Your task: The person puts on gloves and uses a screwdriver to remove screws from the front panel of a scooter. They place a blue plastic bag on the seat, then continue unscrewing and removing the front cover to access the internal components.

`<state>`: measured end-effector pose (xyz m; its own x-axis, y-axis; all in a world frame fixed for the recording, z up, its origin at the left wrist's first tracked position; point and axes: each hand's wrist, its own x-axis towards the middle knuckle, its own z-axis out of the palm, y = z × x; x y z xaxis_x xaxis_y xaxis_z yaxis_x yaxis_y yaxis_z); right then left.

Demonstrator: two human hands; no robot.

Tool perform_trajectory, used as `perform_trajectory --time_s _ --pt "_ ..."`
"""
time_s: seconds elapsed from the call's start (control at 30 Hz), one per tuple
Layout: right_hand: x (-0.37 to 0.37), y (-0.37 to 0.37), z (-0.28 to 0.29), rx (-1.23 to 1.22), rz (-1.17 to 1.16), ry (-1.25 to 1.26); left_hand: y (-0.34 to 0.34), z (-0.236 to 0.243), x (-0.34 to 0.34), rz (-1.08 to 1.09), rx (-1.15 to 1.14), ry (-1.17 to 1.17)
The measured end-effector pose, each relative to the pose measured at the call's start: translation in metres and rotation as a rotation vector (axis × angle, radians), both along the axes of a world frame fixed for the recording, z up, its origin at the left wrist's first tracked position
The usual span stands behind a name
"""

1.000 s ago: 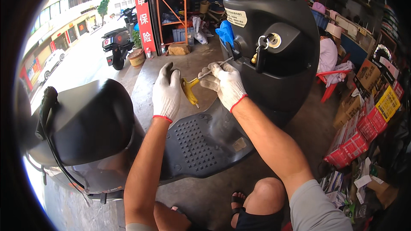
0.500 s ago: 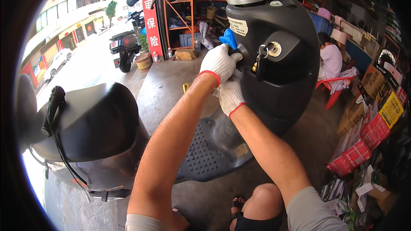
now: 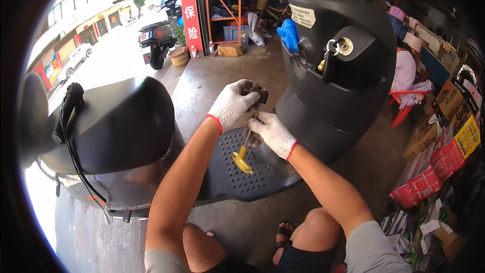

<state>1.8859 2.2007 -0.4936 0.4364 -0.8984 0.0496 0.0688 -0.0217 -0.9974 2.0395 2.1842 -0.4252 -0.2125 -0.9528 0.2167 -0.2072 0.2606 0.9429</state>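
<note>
Two gloved hands at work over a scooter here, so picture a clock face centred on them, twelve being straight ahead of the person. The left hand [image 3: 235,103] has its fingers curled in on a small black piece [image 3: 263,96] that pokes out past the fingertips. The right hand [image 3: 273,134] sits just below it at about five, thumb and fingers pinched on the thin metal shaft of a yellow-handled tool [image 3: 242,161]. The handle hangs down around half six, over the studded footboard [image 3: 222,188], and the shaft runs up toward the black piece. Can't tell from here if the tip's actually in it, fingers are in the way.

Black front panel [image 3: 353,101] takes up most of one to three. There's a crumpled blue thing [image 3: 289,34] on its edge at one, and a key ring [image 3: 332,46] dangling by the lock at two. Big black seat [image 3: 116,126] over at nine. Someone's on a red chair [image 3: 401,115] between two and three, and red boxes [image 3: 429,174] are stacked near four.
</note>
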Motion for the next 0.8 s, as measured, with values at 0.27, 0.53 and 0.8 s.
perform_trajectory --time_s 0.27,0.53,0.8 --pt "-0.01 0.041 -0.079 -0.12 0.171 0.536 0.06 -0.109 0.047 -0.052 0.357 0.222" --pt "0.001 0.058 -0.084 -0.279 0.169 0.689 0.091 -0.147 0.064 0.052 0.272 0.168" --pt "-0.003 0.051 -0.093 -0.307 0.179 0.67 0.088 -0.153 0.076 0.136 0.276 0.156"
